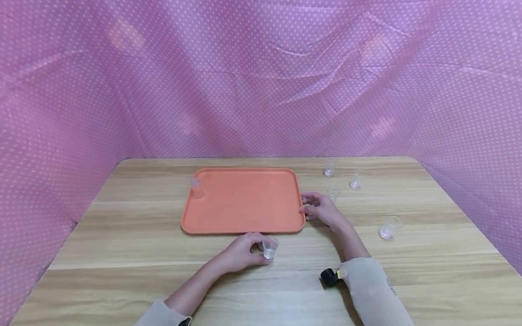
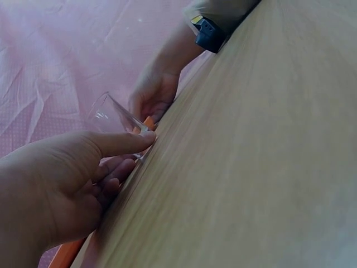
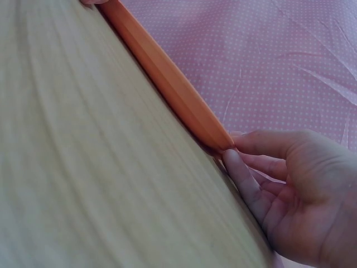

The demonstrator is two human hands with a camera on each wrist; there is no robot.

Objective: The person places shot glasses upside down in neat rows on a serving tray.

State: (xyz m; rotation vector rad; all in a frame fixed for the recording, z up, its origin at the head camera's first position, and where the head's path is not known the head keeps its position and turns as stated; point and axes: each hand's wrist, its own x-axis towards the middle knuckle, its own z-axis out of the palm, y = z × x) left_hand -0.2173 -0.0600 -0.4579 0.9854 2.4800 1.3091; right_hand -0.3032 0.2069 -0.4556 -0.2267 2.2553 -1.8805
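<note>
My left hand [image 1: 244,253] holds a small clear plastic cup [image 1: 270,248] between thumb and fingers, just in front of the tray's near edge. In the left wrist view the thumb lies along the cup [image 2: 114,116], low over the wood. An orange rectangular tray [image 1: 249,198] lies flat at the middle of the table. At its right side my right hand [image 1: 321,209] grips the rim with the thumb and fingertips; the right wrist view shows the thumb at the corner of the tray [image 3: 173,89]. Another clear cup [image 1: 198,191] stands in the tray's far left corner.
To the right of the tray stand several more clear cups: one at the back [image 1: 329,169], a second cup [image 1: 356,181] beside it, a third cup [image 1: 333,192] just behind my right hand, and another cup [image 1: 388,229] nearer. Pink dotted cloth [image 1: 256,83] surrounds the wooden table [image 1: 115,271].
</note>
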